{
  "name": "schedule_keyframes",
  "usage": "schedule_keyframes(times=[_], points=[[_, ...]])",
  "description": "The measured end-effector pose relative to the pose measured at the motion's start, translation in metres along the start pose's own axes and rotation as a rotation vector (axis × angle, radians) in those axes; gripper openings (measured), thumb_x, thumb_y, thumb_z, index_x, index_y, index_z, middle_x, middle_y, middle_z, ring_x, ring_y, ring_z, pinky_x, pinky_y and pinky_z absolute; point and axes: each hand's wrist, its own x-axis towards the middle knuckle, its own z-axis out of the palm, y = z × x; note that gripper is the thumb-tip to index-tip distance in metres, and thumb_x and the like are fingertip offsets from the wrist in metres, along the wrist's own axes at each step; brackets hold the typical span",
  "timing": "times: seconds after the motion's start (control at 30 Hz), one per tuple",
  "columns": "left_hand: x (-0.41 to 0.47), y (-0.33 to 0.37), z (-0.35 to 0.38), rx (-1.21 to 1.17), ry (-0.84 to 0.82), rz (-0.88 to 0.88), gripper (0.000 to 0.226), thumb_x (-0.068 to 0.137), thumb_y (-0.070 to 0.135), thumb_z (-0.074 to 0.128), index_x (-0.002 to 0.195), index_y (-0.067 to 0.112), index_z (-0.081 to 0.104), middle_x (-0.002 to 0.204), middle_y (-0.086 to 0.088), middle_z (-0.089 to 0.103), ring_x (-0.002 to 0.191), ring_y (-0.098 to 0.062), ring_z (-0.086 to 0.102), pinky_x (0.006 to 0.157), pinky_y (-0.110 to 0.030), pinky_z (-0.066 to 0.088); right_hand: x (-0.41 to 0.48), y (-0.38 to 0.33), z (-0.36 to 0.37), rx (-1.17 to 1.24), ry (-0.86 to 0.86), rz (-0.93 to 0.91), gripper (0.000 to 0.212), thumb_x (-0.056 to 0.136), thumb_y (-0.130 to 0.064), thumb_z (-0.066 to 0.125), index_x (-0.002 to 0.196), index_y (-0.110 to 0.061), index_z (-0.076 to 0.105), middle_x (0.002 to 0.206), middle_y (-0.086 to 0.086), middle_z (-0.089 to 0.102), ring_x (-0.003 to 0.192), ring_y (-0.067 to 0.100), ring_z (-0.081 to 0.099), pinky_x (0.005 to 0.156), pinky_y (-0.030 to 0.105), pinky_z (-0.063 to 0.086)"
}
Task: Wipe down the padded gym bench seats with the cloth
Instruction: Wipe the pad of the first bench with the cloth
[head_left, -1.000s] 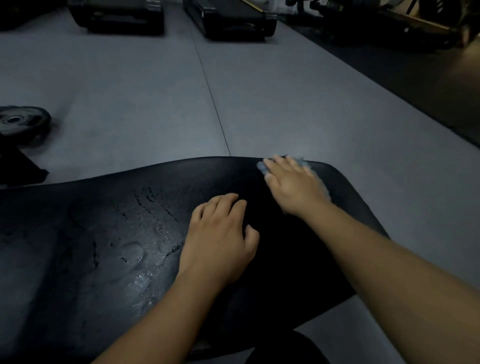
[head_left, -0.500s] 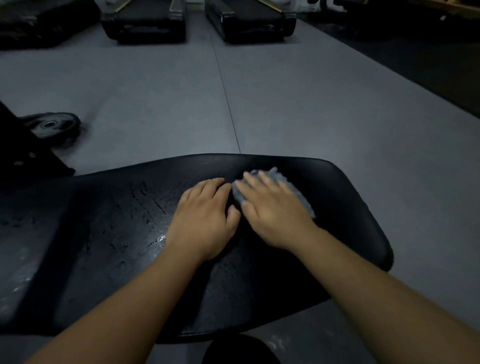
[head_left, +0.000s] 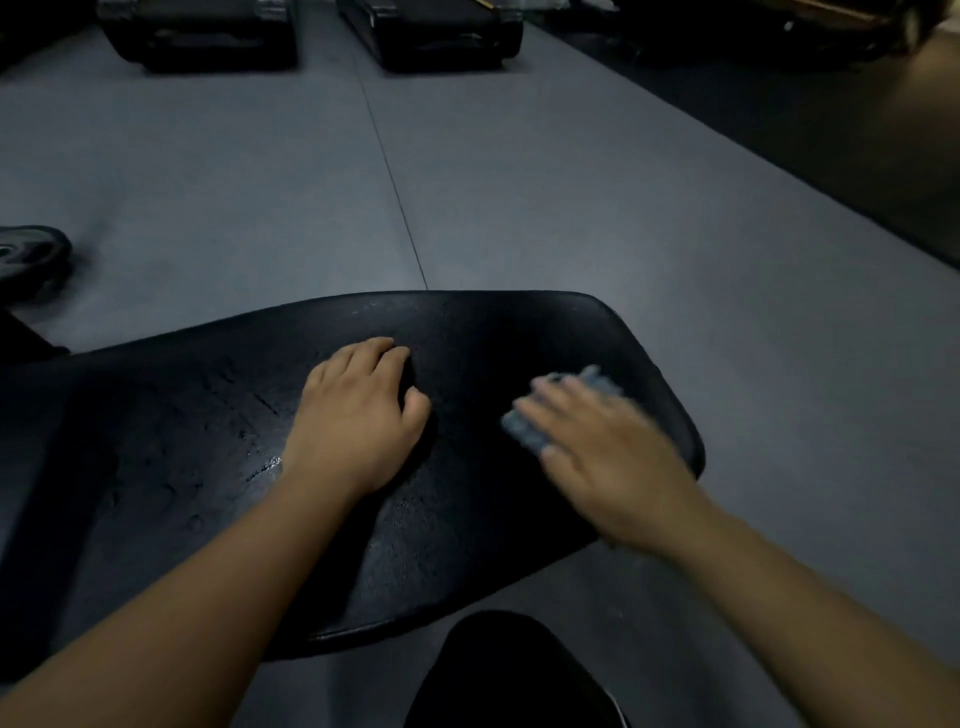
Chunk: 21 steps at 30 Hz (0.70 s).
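A black padded bench seat (head_left: 218, 447) fills the lower middle of the head view, with wet streaks on its left half. My left hand (head_left: 358, 415) rests palm down on the middle of the pad, fingers loosely bent, holding nothing. My right hand (head_left: 608, 452) lies flat on a blue-grey cloth (head_left: 524, 434) near the seat's right end and presses it onto the pad. The hand is blurred by motion and hides most of the cloth; only its edges show past the fingers.
Grey rubber floor (head_left: 519, 208) surrounds the bench. A black weight plate (head_left: 26, 254) lies on the floor at the left. Two dark treadmill ends (head_left: 441, 36) stand at the back. A dark rounded shape (head_left: 509, 675) sits below the bench's front edge.
My right hand has slid the cloth from beside my left hand out toward the seat's right end. My left hand stays on the pad.
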Motion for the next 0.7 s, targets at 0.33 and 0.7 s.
schedule_keyframes(times=[0.33, 0.7], points=[[-0.007, -0.001, -0.001, 0.001, -0.046, 0.025, 0.054, 0.099, 0.039, 0.038, 0.148, 0.017, 0.043, 0.157, -0.004, 0.038, 0.145, -0.022, 0.03, 0.12, -0.043, 0.025, -0.027, -0.023, 0.006, 0.013, -0.008, 0.053, 0.063, 0.096, -0.05, 0.017, 0.153, -0.03, 0.038, 0.163, -0.006, 0.029, 0.151, 0.019, 0.021, 0.12, 0.042, 0.018], [-0.008, 0.0, -0.002, -0.006, -0.032, 0.02, 0.065, 0.091, 0.046, 0.024, 0.147, 0.018, 0.045, 0.156, -0.003, 0.04, 0.144, -0.022, 0.033, 0.119, -0.043, 0.026, 0.062, -0.002, 0.0, 0.004, -0.074, 0.117, 0.055, 0.104, -0.045, 0.022, 0.158, -0.033, 0.022, 0.167, -0.008, 0.012, 0.154, 0.017, 0.005, 0.123, 0.042, 0.005]])
